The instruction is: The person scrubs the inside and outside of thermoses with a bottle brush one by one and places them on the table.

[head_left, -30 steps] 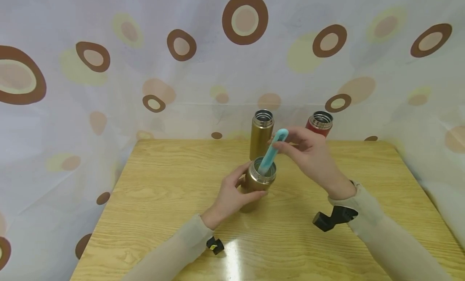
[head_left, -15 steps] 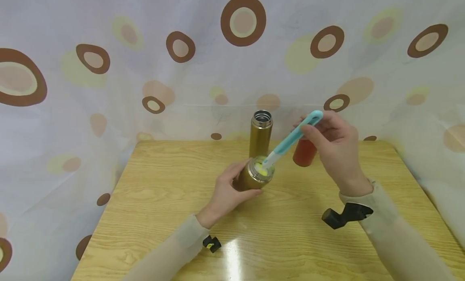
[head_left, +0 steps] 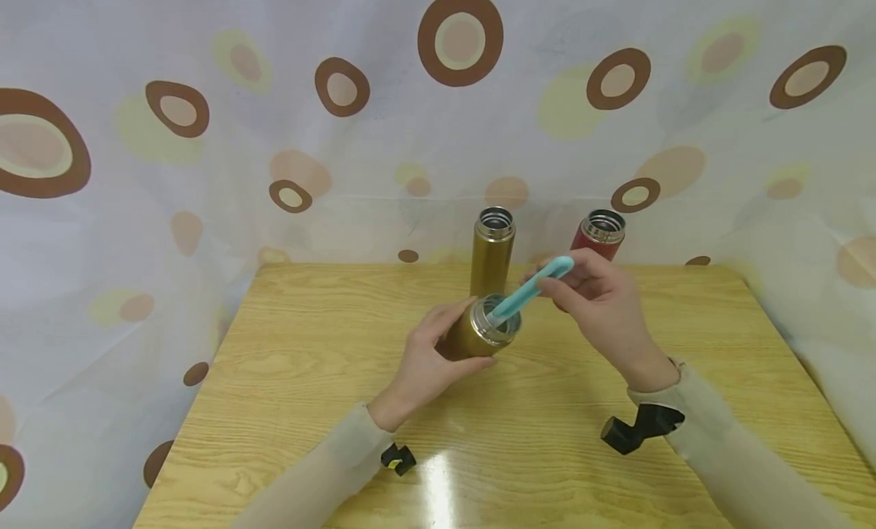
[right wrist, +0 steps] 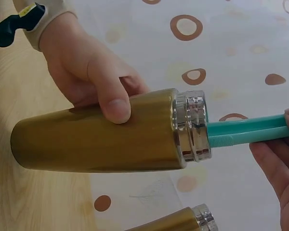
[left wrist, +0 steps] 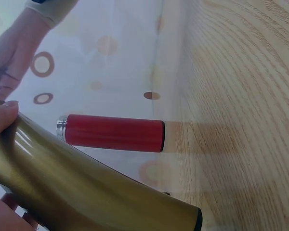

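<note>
My left hand (head_left: 427, 362) grips a gold thermos bottle (head_left: 467, 337) around its side. The bottle is lidless and tilts, its steel mouth facing up and to the right; whether its base touches the table I cannot tell. My right hand (head_left: 612, 316) pinches the turquoise handle of a bottle brush (head_left: 530, 289) between thumb and fingers. The brush slants down into the mouth, and its head is hidden inside. In the right wrist view, the handle (right wrist: 245, 131) enters straight through the threaded neck (right wrist: 192, 126).
Behind the held bottle stands a second gold thermos bottle (head_left: 490, 263), upright and lidless. A red thermos bottle (head_left: 597, 244) stands further right, partly covered by my right hand. Both are on the wooden table (head_left: 328, 339), before a patterned cloth backdrop (head_left: 383, 156).
The brush came up and rightward half a second ago, showing a pale shaft and yellowish head at the mouth. Now it is deeper inside again, my right hand lower. The held bottle has tilted more.
</note>
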`<control>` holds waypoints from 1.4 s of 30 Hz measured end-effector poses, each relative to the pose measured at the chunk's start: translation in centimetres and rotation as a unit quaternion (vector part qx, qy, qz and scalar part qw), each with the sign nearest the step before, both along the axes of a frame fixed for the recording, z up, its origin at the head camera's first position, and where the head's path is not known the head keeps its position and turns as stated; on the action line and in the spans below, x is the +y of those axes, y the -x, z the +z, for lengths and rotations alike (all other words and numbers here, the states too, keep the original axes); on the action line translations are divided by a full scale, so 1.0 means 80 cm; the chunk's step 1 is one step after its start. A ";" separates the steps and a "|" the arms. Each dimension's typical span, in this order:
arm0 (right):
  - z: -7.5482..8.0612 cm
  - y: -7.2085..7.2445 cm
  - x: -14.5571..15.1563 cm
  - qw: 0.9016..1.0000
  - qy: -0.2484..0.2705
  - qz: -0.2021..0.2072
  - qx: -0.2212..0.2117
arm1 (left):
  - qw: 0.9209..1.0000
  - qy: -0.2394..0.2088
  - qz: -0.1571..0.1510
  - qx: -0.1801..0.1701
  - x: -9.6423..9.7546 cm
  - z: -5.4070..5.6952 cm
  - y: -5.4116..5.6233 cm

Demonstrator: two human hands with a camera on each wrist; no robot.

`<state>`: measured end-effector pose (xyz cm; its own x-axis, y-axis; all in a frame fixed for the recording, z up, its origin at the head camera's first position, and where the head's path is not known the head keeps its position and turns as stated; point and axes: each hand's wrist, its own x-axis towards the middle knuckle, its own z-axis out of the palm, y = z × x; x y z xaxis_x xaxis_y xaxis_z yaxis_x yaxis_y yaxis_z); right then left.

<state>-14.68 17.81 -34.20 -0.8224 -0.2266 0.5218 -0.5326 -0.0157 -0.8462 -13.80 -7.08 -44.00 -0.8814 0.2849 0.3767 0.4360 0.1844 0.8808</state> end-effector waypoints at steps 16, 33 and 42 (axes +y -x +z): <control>0.012 0.000 0.010 0.992 0.126 -0.013 0.030 | 0.999 0.023 0.025 -0.017 -0.007 -0.004 0.003; -0.012 -0.005 0.005 0.997 0.071 0.009 0.000 | 0.999 0.029 0.016 -0.025 -0.006 0.002 0.001; 0.011 -0.003 0.026 0.990 0.135 -0.017 0.046 | 0.999 0.040 0.024 -0.011 -0.008 0.003 0.003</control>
<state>-14.40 19.88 -33.33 -0.7737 -0.0409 0.6322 -0.6110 -0.2155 -0.7617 -14.07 -7.75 -43.79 -0.9026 0.2703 0.3351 0.4060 0.2754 0.8714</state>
